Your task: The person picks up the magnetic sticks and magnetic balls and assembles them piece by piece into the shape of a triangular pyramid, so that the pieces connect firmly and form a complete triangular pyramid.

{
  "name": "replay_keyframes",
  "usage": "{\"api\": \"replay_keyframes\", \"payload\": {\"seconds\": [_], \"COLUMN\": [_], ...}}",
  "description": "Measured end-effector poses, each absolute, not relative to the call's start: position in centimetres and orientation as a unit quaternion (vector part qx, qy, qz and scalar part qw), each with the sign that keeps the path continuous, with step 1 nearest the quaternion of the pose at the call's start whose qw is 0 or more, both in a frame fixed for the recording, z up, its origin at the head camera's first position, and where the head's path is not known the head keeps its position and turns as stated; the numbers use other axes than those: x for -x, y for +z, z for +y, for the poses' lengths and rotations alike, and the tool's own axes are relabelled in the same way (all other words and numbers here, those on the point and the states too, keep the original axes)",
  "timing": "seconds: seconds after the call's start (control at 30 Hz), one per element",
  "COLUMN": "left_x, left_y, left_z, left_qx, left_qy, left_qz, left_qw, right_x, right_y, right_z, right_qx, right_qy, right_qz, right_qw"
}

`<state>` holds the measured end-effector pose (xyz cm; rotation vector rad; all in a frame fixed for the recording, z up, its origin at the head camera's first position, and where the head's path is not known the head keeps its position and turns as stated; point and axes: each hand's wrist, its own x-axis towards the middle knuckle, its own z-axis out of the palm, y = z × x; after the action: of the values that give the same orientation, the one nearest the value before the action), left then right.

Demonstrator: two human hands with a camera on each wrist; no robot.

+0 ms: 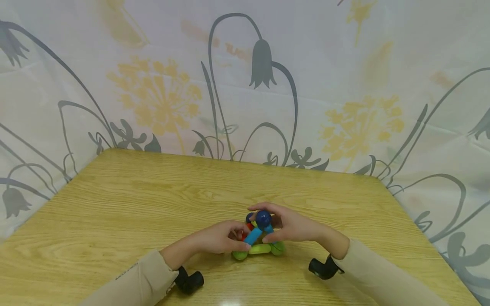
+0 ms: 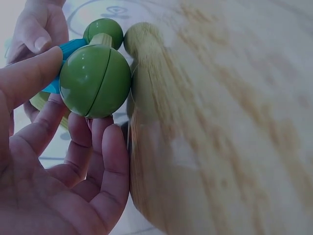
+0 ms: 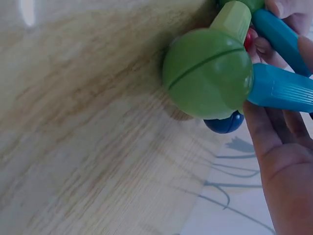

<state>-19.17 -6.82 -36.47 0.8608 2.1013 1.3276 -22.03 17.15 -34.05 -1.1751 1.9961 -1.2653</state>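
Observation:
A ball-and-rod construction toy (image 1: 259,249) stands on the table between both hands. Two green balls, joined by a yellow-green rod, form its near base edge. Blue rods (image 1: 253,236) lean up from these to a dark blue ball (image 1: 263,219) on top. My left hand (image 1: 223,238) grips the left side, its thumb on a blue rod just above the left green ball (image 2: 95,81). Thumb and fingers of my right hand (image 1: 294,223) hold the upper right part, around the top ball and the right-hand blue rod (image 3: 281,88). A red piece (image 1: 249,226) is partly hidden behind.
The wood-grain table (image 1: 153,191) extends around the toy. Behind it hangs a pale cloth (image 1: 183,76) with grey and yellow flower prints. A black wrist device (image 1: 189,281) sits under the left sleeve cuff, another black device (image 1: 323,267) at the right.

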Motion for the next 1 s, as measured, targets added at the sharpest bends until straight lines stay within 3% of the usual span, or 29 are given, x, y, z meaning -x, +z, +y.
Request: {"api": "replay_keyframes", "payload": {"seconds": [0.63,1.0], "left_x": [19.24,19.1], "left_y": [-36.69,-36.3], "left_z": [-6.7,-6.88], "left_qx": [-0.308,-0.309], "left_qy": [0.483,0.483], "left_qz": [0.78,0.78], "left_qw": [0.253,0.25], "right_x": [22.06,22.07], "right_y": [-33.95,-33.55], "right_z": [17.83,17.8], "right_qx": [0.356,0.362], "right_qy": [-0.53,-0.51], "right_qz": [0.719,0.736], "right_qw": [0.273,0.26]}}
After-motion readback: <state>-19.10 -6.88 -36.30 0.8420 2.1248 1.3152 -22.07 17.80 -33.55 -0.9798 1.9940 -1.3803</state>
